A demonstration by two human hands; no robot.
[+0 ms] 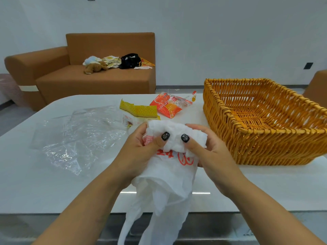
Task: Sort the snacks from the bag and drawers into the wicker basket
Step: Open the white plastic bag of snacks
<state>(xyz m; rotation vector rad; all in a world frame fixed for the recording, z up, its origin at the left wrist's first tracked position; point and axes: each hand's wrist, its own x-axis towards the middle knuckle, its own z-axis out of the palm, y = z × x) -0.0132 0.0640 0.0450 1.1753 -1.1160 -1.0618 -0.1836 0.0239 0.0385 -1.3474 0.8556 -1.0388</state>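
Observation:
Both hands grip a white plastic bag (166,181) with red print, held over the white table's near edge. My left hand (139,147) and my right hand (205,149) bunch its top part, thumbs pressed on the crumpled plastic. The bag's handles hang down below the table edge. A yellow snack packet (138,111) lies just beyond my hands, partly hidden by the bag. An orange-red snack packet (169,105) lies farther back. The wicker basket (230,121) stands at the right, and nothing shows inside it.
A clear plastic bag (77,137) lies flat on the white table (265,188) to the left. Behind the table stands a brown sofa (88,82) carrying a plush toy, papers and a black bag. Another brown seat shows at the far right.

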